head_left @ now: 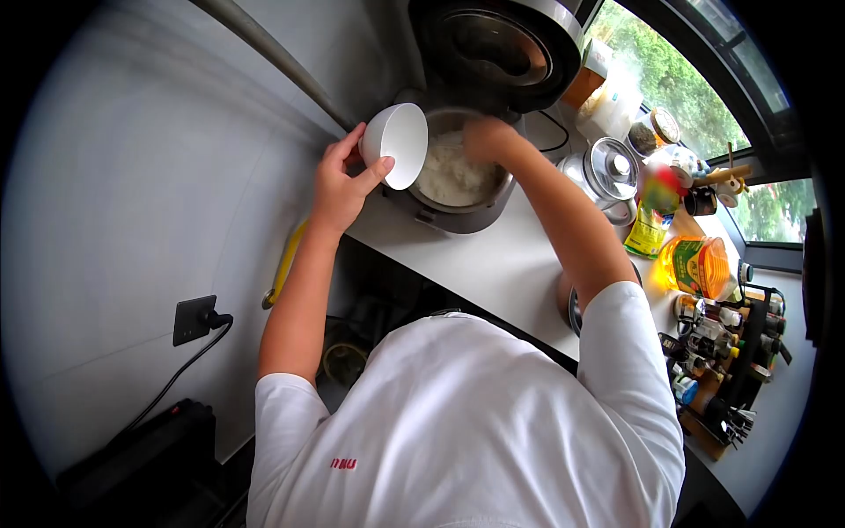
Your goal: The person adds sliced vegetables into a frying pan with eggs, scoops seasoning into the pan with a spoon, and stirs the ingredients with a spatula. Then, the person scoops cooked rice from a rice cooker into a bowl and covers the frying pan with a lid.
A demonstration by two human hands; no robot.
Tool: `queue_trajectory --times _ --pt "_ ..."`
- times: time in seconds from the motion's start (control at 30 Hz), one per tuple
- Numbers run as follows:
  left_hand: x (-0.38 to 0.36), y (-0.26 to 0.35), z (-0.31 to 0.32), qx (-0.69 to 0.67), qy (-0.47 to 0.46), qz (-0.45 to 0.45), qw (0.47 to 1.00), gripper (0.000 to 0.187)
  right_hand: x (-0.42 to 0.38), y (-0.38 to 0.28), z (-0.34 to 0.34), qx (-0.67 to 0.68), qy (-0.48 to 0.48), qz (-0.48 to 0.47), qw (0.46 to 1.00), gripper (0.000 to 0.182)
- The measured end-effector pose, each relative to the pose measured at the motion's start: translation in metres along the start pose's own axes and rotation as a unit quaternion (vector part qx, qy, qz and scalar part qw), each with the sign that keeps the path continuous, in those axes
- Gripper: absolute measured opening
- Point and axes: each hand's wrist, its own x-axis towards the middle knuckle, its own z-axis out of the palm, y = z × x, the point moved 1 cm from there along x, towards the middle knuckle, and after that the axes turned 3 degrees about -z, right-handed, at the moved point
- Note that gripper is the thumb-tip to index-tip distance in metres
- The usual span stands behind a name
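Observation:
A white bowl [396, 146] is tilted on its side in my left hand [343, 183], its opening facing right. The thumb lies on the rim and the fingers wrap behind the bowl. Below and beside it stands an open rice cooker [446, 218], with white cooked rice [453, 176] in its pot. My right hand [489, 141] is over the right side of the pot, just above the rice. It is blurred and looks curled closed; whatever it holds is hidden. The cooker's raised lid [493, 53] stands behind.
On the white counter [466, 264], a glass-lidded pot [609, 172], jars [653, 132], a yellow packet [650, 227] and an oil bottle [695, 266] line the window side. A rack of bottles [722, 343] stands further right. A wall [158, 220] borders the left.

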Motion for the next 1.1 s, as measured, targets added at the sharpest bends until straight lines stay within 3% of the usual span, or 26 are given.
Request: queue_trajectory --times 0.07,0.17,0.3,0.43,0.57,0.6,0.7,0.87,1.0,1.1 --pt "-0.001 0.0 -0.004 -0.014 0.002 0.0 1.0 0.084 -0.022 -0.021 -0.049 0.005 -0.08 0.012 0.997 0.033" --pt "-0.003 -0.002 -0.005 -0.024 0.001 -0.005 1.0 0.084 -0.024 -0.04 -0.03 0.005 -0.108 0.026 0.994 0.037" --pt "-0.004 0.002 -0.006 -0.013 -0.011 -0.008 1.0 0.085 -0.046 -0.035 -0.041 -0.039 -0.049 -0.018 0.998 0.038" --pt "-0.005 0.0 -0.004 -0.04 -0.003 -0.009 0.999 0.087 -0.048 -0.012 -0.056 -0.017 -0.06 0.116 0.991 0.038" --pt "-0.003 0.005 -0.001 -0.038 -0.017 -0.016 0.999 0.087 -0.042 0.001 -0.034 -0.007 -0.065 0.089 0.994 0.035" --pt "-0.004 0.005 0.0 -0.037 -0.019 -0.013 0.999 0.087 -0.058 -0.011 -0.058 -0.003 -0.066 0.088 0.994 0.032" --pt "-0.003 0.006 0.001 -0.057 -0.029 -0.012 0.998 0.087 -0.055 -0.014 -0.057 -0.001 -0.167 0.13 0.977 0.031" --pt "-0.002 0.008 -0.001 -0.05 -0.025 0.001 0.998 0.088 -0.061 -0.007 -0.071 -0.021 -0.142 0.1 0.985 0.026" --pt "-0.007 0.016 -0.002 -0.052 -0.023 -0.012 0.998 0.089 -0.065 -0.024 -0.06 0.001 -0.215 0.118 0.97 0.027" --pt "-0.007 0.016 -0.003 -0.027 -0.024 -0.005 0.999 0.091 -0.07 -0.021 -0.071 0.011 -0.206 0.112 0.972 0.024"
